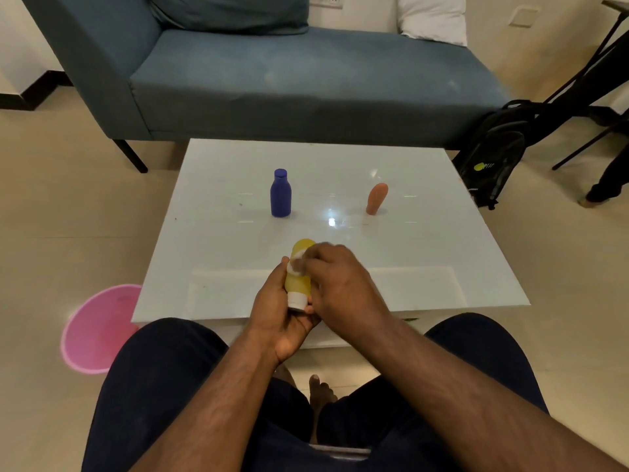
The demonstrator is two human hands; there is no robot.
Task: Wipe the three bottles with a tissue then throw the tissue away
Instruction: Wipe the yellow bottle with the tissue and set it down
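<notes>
Yellow plastic fills the centre of the scene: a yellow bottle [298, 277] with a white cap pointing toward the person is held above the near edge of a glossy white desk [425, 253]; the left hand [276, 310] wraps its fingers round the lower part of that bottle near the cap, a firm grip on it from the left side; the right hand [335, 279] has its fingers curled over a small wad of white tissue [294, 261], pressing it against the upper part of the bottle, so this grip is closed on the tissue; only a small patch of the tissue shows past the fingers.

Farther back on the desk stand two more bottles, well apart from each other and from the hands; a blue bottle [280, 193] is upright on the left, and an orange bottle [376, 199] stands on the right, leaning a little; neither is touched.

Judging from this, the wiping step is under way on the yellow bottle; whether the blue or orange one has been wiped cannot be told, as nothing on them shows it; the tissue has not yet been thrown away. A pink bin [98, 330] sits on the floor at the desk's left near corner, partly under it, and looks the likely place for the tissue.
</notes>
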